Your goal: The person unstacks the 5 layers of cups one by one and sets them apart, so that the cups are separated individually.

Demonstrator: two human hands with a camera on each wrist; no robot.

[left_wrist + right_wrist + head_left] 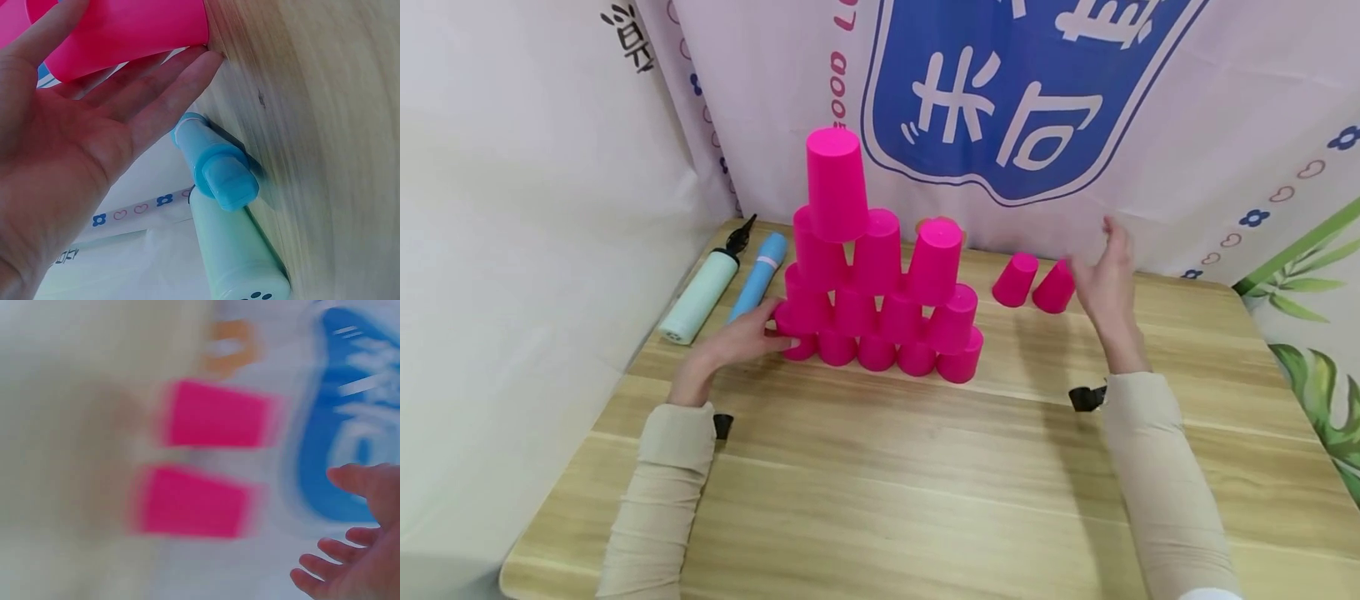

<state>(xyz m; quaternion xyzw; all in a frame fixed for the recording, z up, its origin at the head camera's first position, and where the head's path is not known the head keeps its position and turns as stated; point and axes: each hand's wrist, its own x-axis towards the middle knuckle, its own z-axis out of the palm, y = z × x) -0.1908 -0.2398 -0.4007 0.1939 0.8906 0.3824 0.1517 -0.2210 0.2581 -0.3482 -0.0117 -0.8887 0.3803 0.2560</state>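
Observation:
Upside-down pink cups (877, 317) form a tiered stack on the table. Three cups stand in its third tier, and a single top cup (837, 187) rests above the left two. My left hand (737, 337) is at the left end of the lowest tier, fingers extended along the end cup (131, 37) and thumb apart on its other side. To the right, two more pink cups (1016, 280) stand upside down on the table. My right hand (1108, 287) is raised beside them, its fingers spread and nothing in it.
A light green hand pump (700, 296) and a blue cylinder (760, 275) lie left of the stack. An orange ring-shaped thing (234, 349) is partly hidden behind the cups. A printed cloth (775, 125) hangs along the table's back edge.

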